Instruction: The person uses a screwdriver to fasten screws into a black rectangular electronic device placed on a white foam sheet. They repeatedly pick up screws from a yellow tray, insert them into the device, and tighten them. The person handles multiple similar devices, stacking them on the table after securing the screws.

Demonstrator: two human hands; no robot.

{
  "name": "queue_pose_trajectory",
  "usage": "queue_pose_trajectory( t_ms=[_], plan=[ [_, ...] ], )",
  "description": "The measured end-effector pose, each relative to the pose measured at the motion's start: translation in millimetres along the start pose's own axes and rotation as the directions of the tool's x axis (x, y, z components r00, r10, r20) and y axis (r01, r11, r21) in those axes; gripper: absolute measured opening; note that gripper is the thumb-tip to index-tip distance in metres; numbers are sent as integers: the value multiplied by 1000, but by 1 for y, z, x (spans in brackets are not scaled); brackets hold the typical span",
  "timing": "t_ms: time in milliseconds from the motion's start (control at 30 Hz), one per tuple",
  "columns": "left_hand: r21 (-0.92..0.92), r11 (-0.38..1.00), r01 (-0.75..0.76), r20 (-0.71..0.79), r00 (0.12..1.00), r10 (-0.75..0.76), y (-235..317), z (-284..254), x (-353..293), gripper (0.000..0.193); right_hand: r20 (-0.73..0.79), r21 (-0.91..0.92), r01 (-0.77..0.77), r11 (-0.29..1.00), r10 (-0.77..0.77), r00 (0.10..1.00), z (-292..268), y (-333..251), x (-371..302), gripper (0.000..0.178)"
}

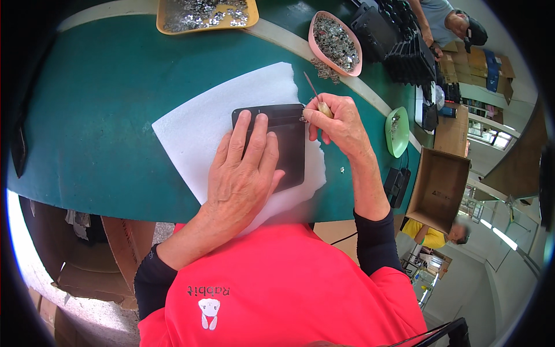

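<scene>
A flat black plastic panel (292, 156) lies on a white foam sheet (196, 124). My left hand (240, 168) rests flat on the panel with its fingers stretched out, pressing on its left part. At the panel's far right corner is my right hand (346, 124), closed around an awl (325, 109) with a pale handle, its thin metal shaft pointing up and away. The thumb and index finger of that hand also meet at a small shiny metal piece (303, 118) on the corner; whether they pinch it is too small to tell.
A yellow tray (254, 14) and a pink bowl (312, 40) hold many small metal clips; some are heaped beside the bowl. A green bowl (390, 141) sits at the right edge. Stacked black parts (410, 61), cardboard boxes (439, 191) and two people are beyond.
</scene>
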State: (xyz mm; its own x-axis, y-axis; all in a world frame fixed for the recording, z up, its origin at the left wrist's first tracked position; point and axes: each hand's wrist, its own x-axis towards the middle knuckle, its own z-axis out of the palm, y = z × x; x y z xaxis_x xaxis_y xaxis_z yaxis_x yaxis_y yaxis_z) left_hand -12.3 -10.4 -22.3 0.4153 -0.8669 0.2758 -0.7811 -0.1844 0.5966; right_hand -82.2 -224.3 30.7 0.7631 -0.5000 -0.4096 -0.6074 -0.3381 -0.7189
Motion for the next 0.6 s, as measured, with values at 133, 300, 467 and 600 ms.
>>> queue_pose_trajectory(
  t_ms=[133,300,467,600],
  plan=[
    [-5,1000,1,7,1000,-1,0,0,2,68,-17,-101,53,994,-55,998,0,2,2,17],
    [-19,1000,-2,-8,1000,1,-3,-2,2,69,-44,-198,-20,980,11,999,5,-8,9,17],
    [-31,999,-30,-50,998,29,-9,3,2,68,-98,-183,-57,981,40,994,11,-16,10,16],
    [61,995,-82,-177,980,92,-6,5,-5,59,-201,226,-79,971,126,971,22,15,-6,14]
  ],
)
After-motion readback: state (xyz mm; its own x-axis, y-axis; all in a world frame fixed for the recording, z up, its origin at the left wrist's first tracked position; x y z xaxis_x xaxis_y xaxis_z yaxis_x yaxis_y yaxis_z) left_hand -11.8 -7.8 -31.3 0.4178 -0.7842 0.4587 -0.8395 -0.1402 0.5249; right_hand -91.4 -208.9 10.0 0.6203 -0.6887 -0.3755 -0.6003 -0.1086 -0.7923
